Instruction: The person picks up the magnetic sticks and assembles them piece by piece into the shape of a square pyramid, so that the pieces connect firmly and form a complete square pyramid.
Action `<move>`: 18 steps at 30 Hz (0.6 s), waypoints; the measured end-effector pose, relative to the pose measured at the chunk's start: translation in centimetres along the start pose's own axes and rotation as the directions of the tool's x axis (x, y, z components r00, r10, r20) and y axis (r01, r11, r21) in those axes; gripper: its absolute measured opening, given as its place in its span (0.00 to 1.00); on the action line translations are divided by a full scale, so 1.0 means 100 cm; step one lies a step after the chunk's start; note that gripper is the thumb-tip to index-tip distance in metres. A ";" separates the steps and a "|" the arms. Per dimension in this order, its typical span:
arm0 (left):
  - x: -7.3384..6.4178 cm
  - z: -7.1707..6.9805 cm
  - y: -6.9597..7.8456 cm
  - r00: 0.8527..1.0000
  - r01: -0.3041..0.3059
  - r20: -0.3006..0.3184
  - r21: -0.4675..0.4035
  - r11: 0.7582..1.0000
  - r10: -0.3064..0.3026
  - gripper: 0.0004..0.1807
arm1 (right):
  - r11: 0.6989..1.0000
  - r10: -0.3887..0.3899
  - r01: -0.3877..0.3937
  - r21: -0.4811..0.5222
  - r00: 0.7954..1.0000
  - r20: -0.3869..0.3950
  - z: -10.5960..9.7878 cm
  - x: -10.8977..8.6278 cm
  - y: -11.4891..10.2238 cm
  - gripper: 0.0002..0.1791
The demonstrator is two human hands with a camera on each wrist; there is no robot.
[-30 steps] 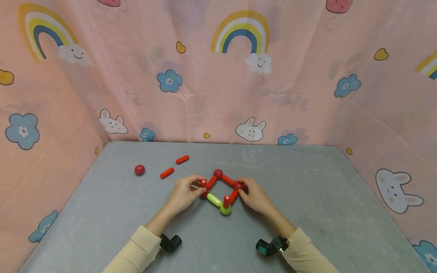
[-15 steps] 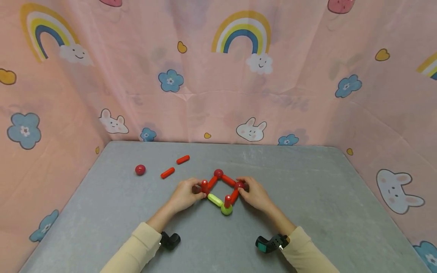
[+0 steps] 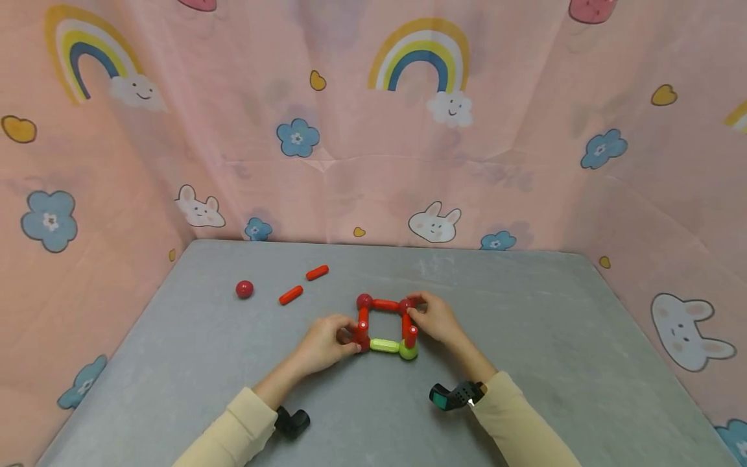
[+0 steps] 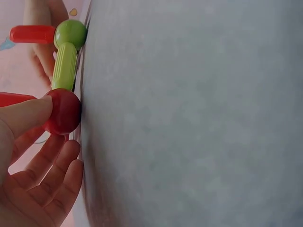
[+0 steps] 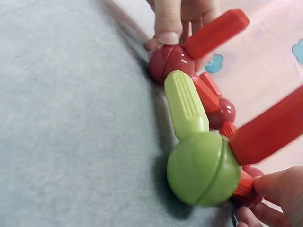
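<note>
A square frame of rods and balls, looking like magnetic building pieces, sits on the grey table. Its corners are a green ball (image 3: 408, 351) at near right and red balls elsewhere. A yellow-green rod (image 3: 384, 346) forms the near side; red rods form the others. One red rod (image 5: 270, 127) stands up from the green ball, another (image 5: 217, 33) from the near-left ball. My left hand (image 3: 327, 344) pinches that near-left red ball (image 4: 65, 111), thumb on its side. With thumb and fingers, my right hand (image 3: 434, 318) holds the far-right red ball (image 3: 405, 305), partly covered.
Two loose red rods (image 3: 290, 295) lie left of the frame, toward the back. Farther left is a single red ball (image 3: 244, 289). A pink patterned curtain (image 3: 350, 181) hangs behind the table's far edge.
The frame has turned counterclockwise from a diamond to a squared-up position. The green ball swung right, my left hand came nearer and rightward, and my right hand moved slightly away.
</note>
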State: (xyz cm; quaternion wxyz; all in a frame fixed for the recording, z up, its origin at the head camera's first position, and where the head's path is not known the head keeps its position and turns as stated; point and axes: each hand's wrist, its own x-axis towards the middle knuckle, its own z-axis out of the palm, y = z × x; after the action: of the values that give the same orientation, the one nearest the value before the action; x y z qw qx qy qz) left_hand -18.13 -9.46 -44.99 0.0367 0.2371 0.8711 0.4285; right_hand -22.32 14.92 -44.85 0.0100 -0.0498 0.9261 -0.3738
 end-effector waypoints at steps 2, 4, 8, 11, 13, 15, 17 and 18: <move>-0.001 0.001 0.002 1.000 -0.004 0.019 -0.004 1.000 0.004 0.14 | 1.000 0.008 -0.008 0.013 1.000 0.005 0.000 0.002 -0.001 0.18; -0.003 0.002 0.003 0.999 -0.016 0.034 -0.007 1.000 0.016 0.14 | 0.999 0.018 -0.018 0.032 1.000 0.014 0.000 0.003 -0.002 0.18; -0.004 0.004 0.006 0.997 -0.046 0.059 0.000 0.999 0.046 0.13 | 0.998 0.033 -0.035 0.059 0.999 0.036 0.000 0.006 -0.003 0.18; -0.004 0.003 0.008 0.996 -0.052 0.069 -0.010 0.999 0.053 0.13 | 0.997 0.024 -0.027 0.075 0.999 0.040 0.000 0.006 -0.003 0.18; -0.003 0.001 0.007 0.997 -0.052 0.060 -0.020 0.998 0.053 0.13 | 0.995 0.013 -0.017 0.097 0.999 0.040 -0.001 0.005 -0.002 0.19; -0.002 -0.001 0.006 0.998 -0.045 0.042 -0.032 0.998 0.047 0.12 | 0.994 0.001 -0.005 0.110 0.999 0.035 -0.003 0.002 0.000 0.19; 0.000 -0.004 0.004 0.999 -0.032 0.007 -0.038 0.999 0.032 0.11 | 0.992 -0.001 -0.003 0.123 1.000 0.030 -0.005 -0.002 0.002 0.19; 0.002 -0.006 0.003 1.000 -0.026 -0.017 -0.035 0.999 0.025 0.11 | 0.992 -0.005 0.001 0.125 1.000 0.029 -0.006 -0.004 0.003 0.18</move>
State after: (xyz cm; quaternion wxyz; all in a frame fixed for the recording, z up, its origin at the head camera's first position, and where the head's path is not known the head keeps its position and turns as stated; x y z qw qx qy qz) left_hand -18.34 -9.68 -44.34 0.0282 0.2438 0.8606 0.4462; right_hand -21.94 15.57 -44.60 0.0258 -0.0559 0.9006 -0.4304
